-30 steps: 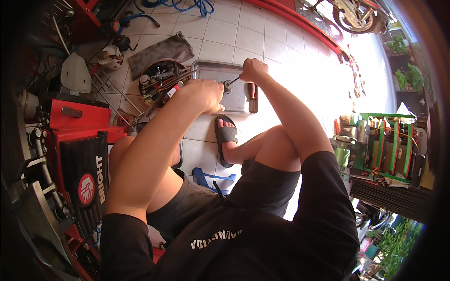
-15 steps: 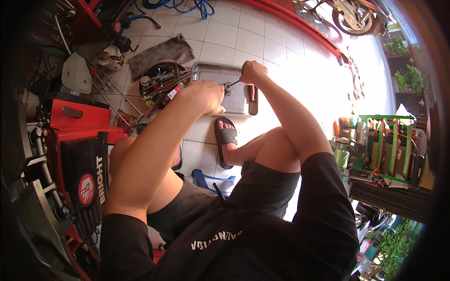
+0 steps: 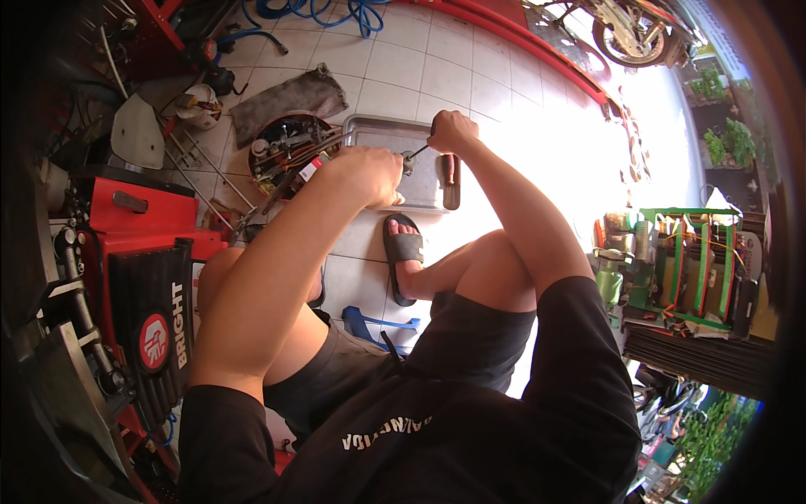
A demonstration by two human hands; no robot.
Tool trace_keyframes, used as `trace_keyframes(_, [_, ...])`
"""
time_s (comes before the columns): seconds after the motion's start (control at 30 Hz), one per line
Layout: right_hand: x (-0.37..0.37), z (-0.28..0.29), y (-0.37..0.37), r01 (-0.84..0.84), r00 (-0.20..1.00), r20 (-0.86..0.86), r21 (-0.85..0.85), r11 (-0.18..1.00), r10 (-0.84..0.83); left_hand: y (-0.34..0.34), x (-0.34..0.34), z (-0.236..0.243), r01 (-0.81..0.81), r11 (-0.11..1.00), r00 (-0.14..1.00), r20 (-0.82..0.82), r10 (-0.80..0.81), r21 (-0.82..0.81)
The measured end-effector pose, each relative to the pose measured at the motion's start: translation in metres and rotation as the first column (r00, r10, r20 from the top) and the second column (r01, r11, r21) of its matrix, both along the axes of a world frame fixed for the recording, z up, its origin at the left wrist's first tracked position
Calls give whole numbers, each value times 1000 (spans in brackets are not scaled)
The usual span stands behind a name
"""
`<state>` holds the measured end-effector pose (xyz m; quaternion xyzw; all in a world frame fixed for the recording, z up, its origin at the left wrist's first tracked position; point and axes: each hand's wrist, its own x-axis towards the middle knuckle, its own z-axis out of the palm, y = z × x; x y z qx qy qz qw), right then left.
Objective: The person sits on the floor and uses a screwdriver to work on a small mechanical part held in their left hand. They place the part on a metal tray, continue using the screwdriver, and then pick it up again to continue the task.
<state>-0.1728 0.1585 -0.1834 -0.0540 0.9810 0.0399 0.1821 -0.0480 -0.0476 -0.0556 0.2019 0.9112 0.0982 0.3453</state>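
Over a shallow metal tray [image 3: 426, 186] on the floor, my left hand [image 3: 375, 170] is closed round a small grey metal part [image 3: 408, 163], most of which the hand hides. My right hand [image 3: 454, 131] grips the dark handle of a thin-shafted tool, which looks like a screwdriver [image 3: 421, 150]. Its shaft slants down to the left and its tip meets the metal part. Across the tray's right edge lies a flat tool with a brown handle [image 3: 451, 181], just below my right hand.
Left of the tray stands a round container of loose metal parts and tools [image 3: 281, 143], with a grey rag [image 3: 290, 102] behind it. A red cabinet [image 3: 138, 214] is at the left. A blue hose [image 3: 361, 17] coils at the back. Green racks [image 3: 697, 260] stand at the right.
Both hands keep their grip in nearly the same place over the tray. The whole view has shifted very slightly.
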Motion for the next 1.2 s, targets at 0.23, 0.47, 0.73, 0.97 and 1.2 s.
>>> trace_keyframes(0.23, [-1, -1, 2, 1, 1000, -28, -10, 1000, -1, 1, 0, 2, 11, 1000, 1000, -12, -11, -7])
trace_keyframes(0.47, [3, 10, -4, -17, 999, 37, -35, 999, 18, -1, 0, -3, -3, 1000, 1000, -7, 3, -3])
trace_keyframes(0.73, [4, 10, 0, -8, 1000, 3, -35, 999, 8, 0, 0, -2, 23, 1000, 999, -22, -23, -9])
trace_keyframes(0.97, [-5, -5, -15, -4, 998, 66, -28, 1000, 6, -12, 6, -7, 1, 999, 992, -130, 5, 45])
trace_keyframes(1.2, [5, 9, 13, -34, 999, -11, -115, 993, 32, 12, 0, 14, 38, 997, 998, -43, -41, -61])
